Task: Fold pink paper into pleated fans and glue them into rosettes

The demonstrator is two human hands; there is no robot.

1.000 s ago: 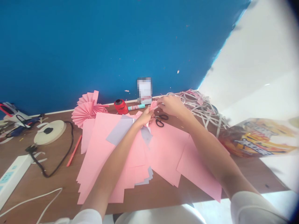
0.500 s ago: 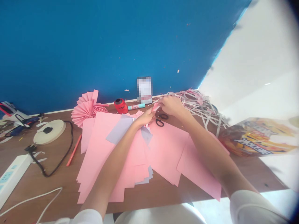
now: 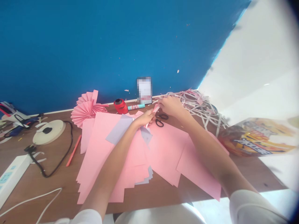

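Observation:
Between my two hands is a narrow folded strip of pink paper (image 3: 156,108), standing at a slant. My left hand (image 3: 145,118) is closed round its lower part. The fingers of my right hand (image 3: 170,105) pinch its upper end. Just below my right hand lie scissors (image 3: 159,123) with black handles; their blades are hidden. Sheets of pink paper (image 3: 168,149) spread out under both arms, and a grey-purple sheet (image 3: 119,127) lies on them beside my left wrist.
Pink pleated paper fans (image 3: 84,110) stand at the back left. Along the wall are a red round object (image 3: 121,106), a glue stick (image 3: 136,107) and a phone (image 3: 145,90). Shredded paper strips (image 3: 201,104) pile up at right, near a snack bag (image 3: 257,138). A power strip (image 3: 14,177) is at left.
Almost nothing differs. Both hands keep their hold on the folded pink strip, and the view has shifted very slightly.

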